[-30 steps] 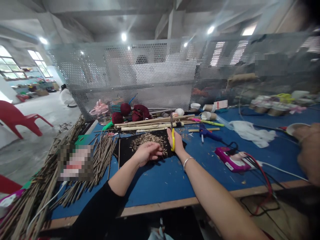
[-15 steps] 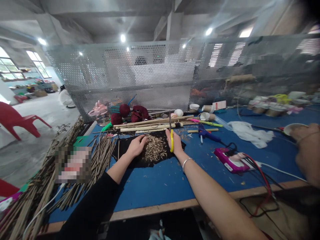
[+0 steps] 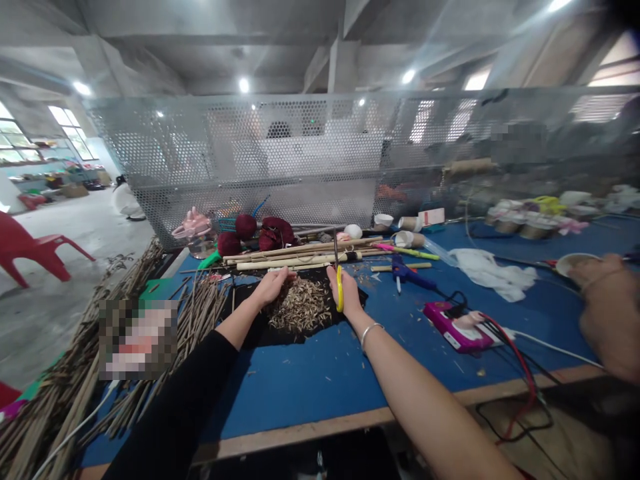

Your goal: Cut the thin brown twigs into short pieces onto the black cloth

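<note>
A pile of short cut brown pieces (image 3: 303,305) lies on a black cloth (image 3: 255,327) on the blue table. At the pile's upper left edge is my left hand (image 3: 273,285), its fingers together; whether they pinch anything is too small to tell. My right hand (image 3: 350,293), at the right side of the pile, holds yellow-handled scissors (image 3: 340,289), whose dark blades point up and away. To the left of the cloth lie many thin brown stalks (image 3: 200,313).
Behind the pile lie pale sticks (image 3: 300,260) and dark red yarn balls (image 3: 277,233). A blue glue gun (image 3: 407,272) and a purple power strip (image 3: 457,327) are on the right. At the far right, another person's hand (image 3: 600,287) is by a white cup.
The view has shifted a little. My left hand has moved toward the pile's upper left edge, and the pile is spread further left and nearer. My right hand still holds the scissors.
</note>
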The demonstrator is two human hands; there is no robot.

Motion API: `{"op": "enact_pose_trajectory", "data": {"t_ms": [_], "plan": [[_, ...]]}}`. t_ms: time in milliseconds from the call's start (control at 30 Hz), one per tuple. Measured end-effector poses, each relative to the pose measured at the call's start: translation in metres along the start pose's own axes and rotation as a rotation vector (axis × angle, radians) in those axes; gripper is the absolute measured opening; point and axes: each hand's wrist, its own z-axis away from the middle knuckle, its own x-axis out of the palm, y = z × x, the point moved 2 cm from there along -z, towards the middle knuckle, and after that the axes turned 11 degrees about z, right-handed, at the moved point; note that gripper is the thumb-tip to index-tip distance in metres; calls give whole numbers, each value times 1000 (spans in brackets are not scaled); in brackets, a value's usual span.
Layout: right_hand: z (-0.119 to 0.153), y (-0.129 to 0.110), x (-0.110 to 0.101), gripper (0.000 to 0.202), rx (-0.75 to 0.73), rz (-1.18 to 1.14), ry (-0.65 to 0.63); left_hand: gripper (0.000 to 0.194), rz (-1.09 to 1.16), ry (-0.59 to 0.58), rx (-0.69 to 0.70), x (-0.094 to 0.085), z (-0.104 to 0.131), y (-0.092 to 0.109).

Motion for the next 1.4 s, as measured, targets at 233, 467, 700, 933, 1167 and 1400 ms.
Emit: {"op": "enact_pose_trajectory", "data": {"t_ms": [233, 467, 700, 933, 1167, 1400], "plan": [[1, 1, 1, 49, -3, -20, -7, 54, -170, -39, -13, 2, -18, -2], [3, -2, 2, 49, -9, -28, -14, 53, -172, 50, 114, -5, -7, 18], [6, -4, 3, 49, -44, -22, -45, 38, -751, 482, -187, -75, 56, 22], [11, -10, 5, 48, -118, -1, -47, 26, -740, 378, -480, -85, 88, -8], [17, -14, 0, 49, -136, 28, -61, 36, -356, 375, -526, -86, 90, -11], [30, -37, 0, 42, -153, 93, -190, 27, 802, 328, -282, -37, 86, 34]]}}
